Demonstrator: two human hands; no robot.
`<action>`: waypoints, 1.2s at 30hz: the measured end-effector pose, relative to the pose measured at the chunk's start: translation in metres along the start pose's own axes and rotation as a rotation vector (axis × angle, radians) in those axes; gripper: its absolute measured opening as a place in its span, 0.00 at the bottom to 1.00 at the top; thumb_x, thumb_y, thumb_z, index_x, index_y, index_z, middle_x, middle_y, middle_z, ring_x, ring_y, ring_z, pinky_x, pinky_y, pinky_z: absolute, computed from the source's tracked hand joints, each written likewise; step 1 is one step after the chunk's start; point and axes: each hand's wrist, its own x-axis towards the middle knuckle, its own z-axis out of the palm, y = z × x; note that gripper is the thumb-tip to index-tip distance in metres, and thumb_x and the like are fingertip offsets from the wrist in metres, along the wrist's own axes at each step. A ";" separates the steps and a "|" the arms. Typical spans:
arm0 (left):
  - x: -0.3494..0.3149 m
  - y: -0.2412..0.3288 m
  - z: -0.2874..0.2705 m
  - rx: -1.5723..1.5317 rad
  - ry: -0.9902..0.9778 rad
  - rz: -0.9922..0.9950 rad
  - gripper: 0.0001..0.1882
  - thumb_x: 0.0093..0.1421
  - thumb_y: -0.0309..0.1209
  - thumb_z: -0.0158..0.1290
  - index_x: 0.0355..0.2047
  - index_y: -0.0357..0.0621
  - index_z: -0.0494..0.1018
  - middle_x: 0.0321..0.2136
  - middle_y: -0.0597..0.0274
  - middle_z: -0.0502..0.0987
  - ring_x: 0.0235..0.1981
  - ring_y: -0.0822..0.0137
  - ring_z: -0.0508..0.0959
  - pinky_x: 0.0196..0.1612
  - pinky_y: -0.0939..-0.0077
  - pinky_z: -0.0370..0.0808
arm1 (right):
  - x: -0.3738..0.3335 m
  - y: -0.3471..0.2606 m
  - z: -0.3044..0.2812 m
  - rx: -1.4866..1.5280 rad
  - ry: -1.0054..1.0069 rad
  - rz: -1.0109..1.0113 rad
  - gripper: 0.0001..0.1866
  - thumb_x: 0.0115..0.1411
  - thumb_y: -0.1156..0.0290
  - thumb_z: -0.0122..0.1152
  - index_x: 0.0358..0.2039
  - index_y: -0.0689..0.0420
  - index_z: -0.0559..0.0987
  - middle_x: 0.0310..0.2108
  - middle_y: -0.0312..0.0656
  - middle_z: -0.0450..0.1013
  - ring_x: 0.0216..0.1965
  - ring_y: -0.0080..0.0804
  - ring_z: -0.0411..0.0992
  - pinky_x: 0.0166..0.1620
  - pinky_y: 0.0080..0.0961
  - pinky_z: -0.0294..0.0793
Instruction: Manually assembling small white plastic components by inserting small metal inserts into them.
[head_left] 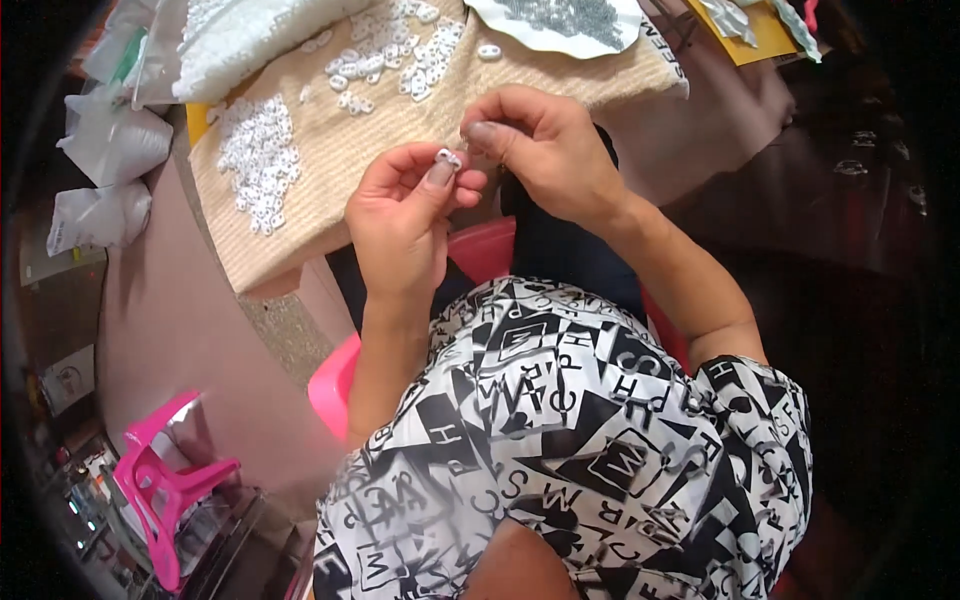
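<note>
Head view: small white piece (449, 157) sits in left hand (398, 205), fingers pinched shut on it, near right hand (555, 150), fingers together, any hold too small to tell; looks light, stiff, slippery, best taken by its edges

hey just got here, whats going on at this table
A person in a black-and-white patterned top is handling a small white piece, pinched in the left grip. The right grip is pinched close beside it; anything held there is too small to make out. Similar white pieces lie loose on the tan cloth, with fine dark grey bits on a white plate beyond.
</note>
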 end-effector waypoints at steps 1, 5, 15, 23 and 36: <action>-0.002 -0.002 -0.002 -0.004 0.010 -0.010 0.07 0.53 0.18 0.48 0.33 0.31 0.68 0.27 0.53 0.74 0.26 0.66 0.76 0.29 0.81 0.74 | -0.003 0.001 0.002 0.001 -0.003 0.014 0.06 0.53 0.75 0.51 0.28 0.66 0.73 0.21 0.36 0.70 0.25 0.16 0.66 0.29 0.15 0.68; -0.007 -0.003 -0.005 0.021 0.041 0.025 0.07 0.52 0.18 0.50 0.33 0.31 0.69 0.27 0.54 0.75 0.26 0.69 0.76 0.27 0.83 0.73 | -0.008 0.000 0.007 0.132 -0.045 0.108 0.06 0.54 0.76 0.50 0.27 0.67 0.72 0.21 0.37 0.70 0.23 0.18 0.68 0.28 0.16 0.70; -0.006 -0.001 0.001 0.099 0.081 0.057 0.07 0.51 0.19 0.52 0.32 0.30 0.70 0.25 0.55 0.75 0.23 0.71 0.75 0.25 0.84 0.74 | -0.006 -0.002 0.007 0.024 -0.053 0.079 0.06 0.54 0.77 0.49 0.27 0.67 0.72 0.19 0.37 0.71 0.22 0.19 0.70 0.27 0.16 0.71; -0.005 -0.001 0.000 0.112 0.092 0.074 0.07 0.51 0.18 0.51 0.32 0.29 0.70 0.25 0.55 0.75 0.23 0.71 0.76 0.25 0.84 0.74 | -0.007 -0.004 0.009 0.083 -0.055 0.102 0.06 0.54 0.77 0.49 0.26 0.67 0.73 0.18 0.37 0.71 0.21 0.20 0.70 0.25 0.16 0.71; -0.009 -0.006 0.001 0.198 0.098 0.138 0.05 0.51 0.17 0.50 0.29 0.28 0.70 0.23 0.54 0.74 0.21 0.71 0.75 0.25 0.83 0.75 | -0.012 0.012 0.017 -0.170 0.075 -0.122 0.03 0.47 0.78 0.55 0.21 0.64 0.73 0.18 0.45 0.69 0.18 0.28 0.71 0.22 0.22 0.69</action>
